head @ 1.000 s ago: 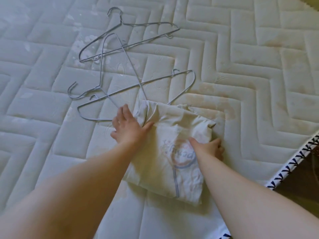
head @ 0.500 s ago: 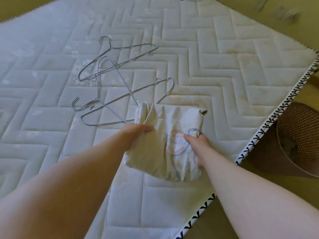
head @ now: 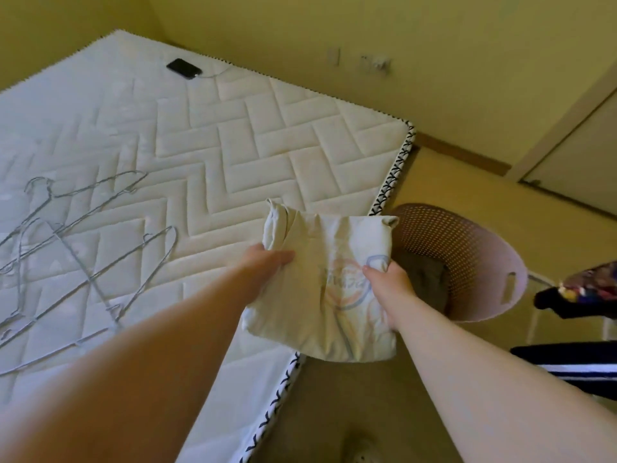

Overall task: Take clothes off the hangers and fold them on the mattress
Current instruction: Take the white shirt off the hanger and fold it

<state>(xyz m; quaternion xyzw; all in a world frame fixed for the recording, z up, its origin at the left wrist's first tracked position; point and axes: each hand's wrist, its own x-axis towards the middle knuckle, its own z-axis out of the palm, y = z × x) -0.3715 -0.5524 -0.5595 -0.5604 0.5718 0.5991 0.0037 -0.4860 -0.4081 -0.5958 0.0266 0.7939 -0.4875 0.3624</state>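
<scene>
Risking a snag on the thin grey wire hangers (head: 83, 262), lying tangled and bare at the left, if swinging the load back that way. Gripping the folded cream cotton T-shirt with a faded round print (head: 320, 312) at its left edge with the left hand (head: 267, 259); pinching its right edge with the right hand (head: 387, 282), thumb on top. Holding it lifted, hanging past the edge of the white quilted mattress (head: 267, 145), partly above the floor. Risking the folds sagging open or dropping, being held at two edges only. Possibly heading toward the pink perforated round plastic basket (head: 484, 262); hard telling. Stiff, springy wire; padded zigzag stitching; limp, creased cloth; rigid hole-dotted walls.
</scene>
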